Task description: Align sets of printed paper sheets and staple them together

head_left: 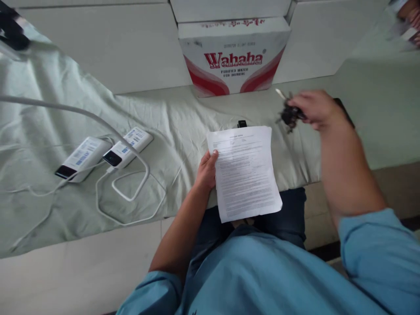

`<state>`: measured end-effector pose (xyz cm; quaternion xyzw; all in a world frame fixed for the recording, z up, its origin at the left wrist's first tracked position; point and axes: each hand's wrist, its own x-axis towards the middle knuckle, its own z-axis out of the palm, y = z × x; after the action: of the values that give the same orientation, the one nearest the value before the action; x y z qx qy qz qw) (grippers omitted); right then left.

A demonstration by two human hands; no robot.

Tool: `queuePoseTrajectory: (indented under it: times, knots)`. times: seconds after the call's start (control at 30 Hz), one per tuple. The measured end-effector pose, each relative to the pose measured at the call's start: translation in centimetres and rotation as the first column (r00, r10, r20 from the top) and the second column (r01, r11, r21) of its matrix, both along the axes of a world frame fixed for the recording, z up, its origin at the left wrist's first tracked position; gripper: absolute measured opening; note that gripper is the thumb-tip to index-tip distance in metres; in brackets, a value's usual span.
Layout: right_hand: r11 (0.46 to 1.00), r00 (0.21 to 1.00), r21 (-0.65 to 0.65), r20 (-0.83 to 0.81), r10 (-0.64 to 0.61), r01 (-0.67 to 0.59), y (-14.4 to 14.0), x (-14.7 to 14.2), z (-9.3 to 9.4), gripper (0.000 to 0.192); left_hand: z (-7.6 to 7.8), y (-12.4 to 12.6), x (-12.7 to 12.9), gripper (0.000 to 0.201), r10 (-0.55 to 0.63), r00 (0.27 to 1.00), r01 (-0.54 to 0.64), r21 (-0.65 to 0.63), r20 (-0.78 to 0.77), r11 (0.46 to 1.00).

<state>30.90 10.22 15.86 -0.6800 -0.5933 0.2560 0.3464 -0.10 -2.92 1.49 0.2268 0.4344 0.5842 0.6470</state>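
Note:
My left hand (207, 171) grips the left edge of a printed sheet of paper (246, 175), thumb on top. The sheet hangs over the table's front edge, above my lap, its text facing me. To the right, raised over the cloth, my right hand (313, 107) is closed on a bunch of keys (290, 114); one pale key sticks out to the upper left. Motion blurs the keys a little. A small black object (242, 124) shows just behind the paper's top edge, partly covered. Behind my right wrist lies a dark flat object (344, 111), mostly hidden.
Two white power banks (129, 146) with black ends lie at the left among looped white cables (131, 199). A Wahaha water carton (234, 59) stands at the back against white boxes (98, 48). Another person's hand (414, 19) shows at the top right. Pale green cloth (183, 118) covers the table.

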Motion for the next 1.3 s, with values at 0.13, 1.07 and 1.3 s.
queuePoseTrajectory:
  times: [0.13, 1.07, 1.3]
  knots:
    - [0.935, 0.930, -0.137, 0.132, 0.344, -0.326, 3.9, -17.5, 3.1, 0.040, 0.0, -0.1, -0.1, 0.058, 0.000, 1.000, 0.000, -0.004, -0.002, 1.000]
    - [0.952, 0.844, 0.145, -0.440, 0.307, -0.271, -8.3, -1.9, -13.8, 0.063, -0.2, 0.1, 0.2, 0.057, 0.033, 0.998, -0.027, 0.096, -0.059, 0.995]
    - [0.963, 0.838, 0.144, -0.474, 0.270, -0.229, -7.4, -1.9, -14.3, 0.047, -0.8, 0.7, -0.6, 0.058, 0.027, 1.000, -0.027, 0.014, -0.009, 1.000]
